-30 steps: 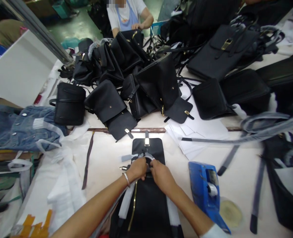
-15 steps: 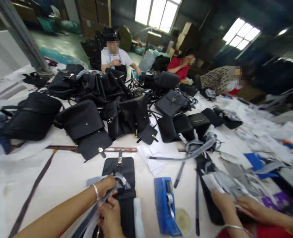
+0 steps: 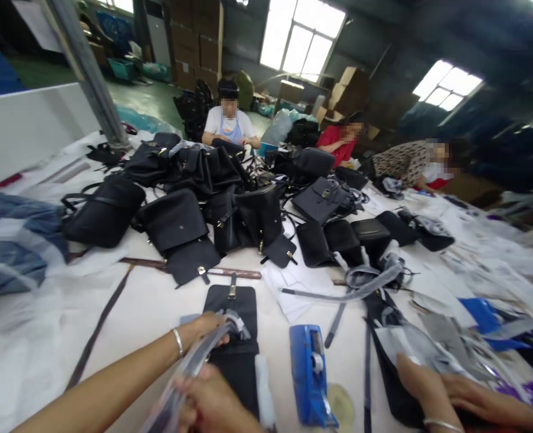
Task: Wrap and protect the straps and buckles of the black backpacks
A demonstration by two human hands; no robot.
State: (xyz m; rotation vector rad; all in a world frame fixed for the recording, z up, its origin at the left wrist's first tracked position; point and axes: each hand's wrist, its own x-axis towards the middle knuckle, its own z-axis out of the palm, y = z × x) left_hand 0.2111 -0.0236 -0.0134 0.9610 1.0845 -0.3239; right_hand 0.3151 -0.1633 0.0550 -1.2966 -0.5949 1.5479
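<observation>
At six o'clock I close my left hand [image 3: 203, 329] on the plastic-wrapped strap [image 3: 198, 359] and pinch it with my right hand [image 3: 210, 391] over the black bag [image 3: 239, 374]; handling wrapping or strap, I judge, calls for even tension.

**Black bags [image 3: 174, 222] crowd a pale table [image 3: 147, 319]**

They fill its far half in an uneven heap. Nearer, an open-flapped bag [image 3: 236, 373] lies beside a blue tape dispenser [image 3: 308, 376], a round yellowish disc [image 3: 341, 404] just beside that. White sheets [image 3: 293, 285] and a long dark strip [image 3: 100, 322] lie flat.
</observation>
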